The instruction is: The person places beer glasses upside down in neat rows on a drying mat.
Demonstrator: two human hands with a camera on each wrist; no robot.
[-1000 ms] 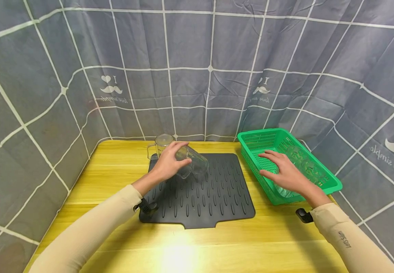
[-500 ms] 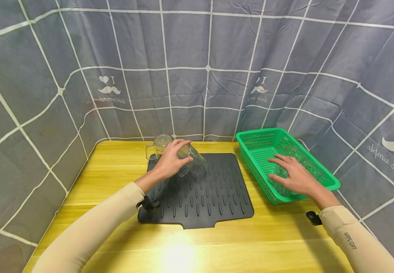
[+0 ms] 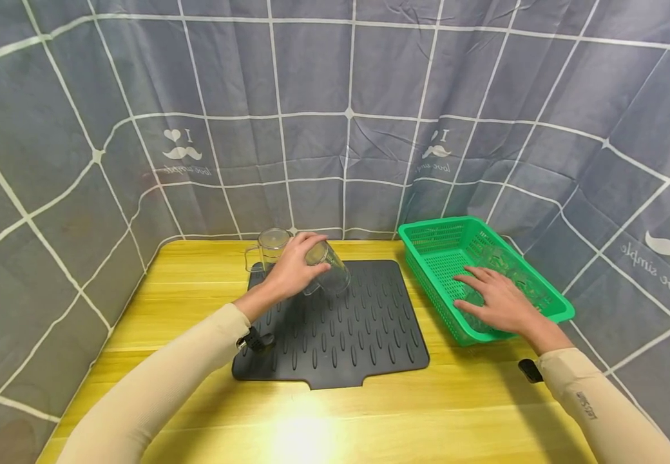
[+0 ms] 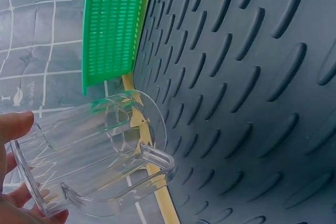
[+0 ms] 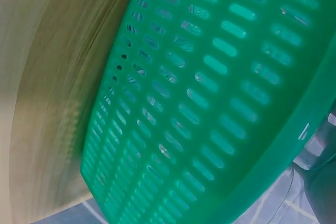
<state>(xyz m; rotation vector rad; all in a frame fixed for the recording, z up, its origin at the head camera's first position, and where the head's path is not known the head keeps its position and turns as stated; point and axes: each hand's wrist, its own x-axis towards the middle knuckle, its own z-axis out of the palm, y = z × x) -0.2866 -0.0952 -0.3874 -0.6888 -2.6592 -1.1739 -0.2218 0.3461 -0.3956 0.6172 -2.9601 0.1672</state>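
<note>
My left hand [image 3: 297, 267] grips a clear glass mug [image 3: 335, 274] by one end, over the back part of a black ridged drying mat [image 3: 335, 348]. The mug is tilted, its other end close over the mat, and its handle [image 4: 126, 190] shows in the left wrist view. Behind that hand, a second glass mug [image 3: 271, 241] stands at the mat's back left corner, partly covered by the fingers. My right hand [image 3: 500, 299] is over the green basket [image 3: 428, 277], thumb and fingers spread above clear glassware [image 3: 520, 277]. In the right wrist view the basket wall hides most of it.
The basket stands right of the mat on a yellow wooden table [image 3: 196, 348]. A grey curtain [image 3: 312, 148] with white grid lines hangs round the back and both sides.
My right hand has moved right and further over the basket, above the glassware. The left hand keeps its grip on the tilted mug, which has become slightly more upright. The view has shifted slightly.
</note>
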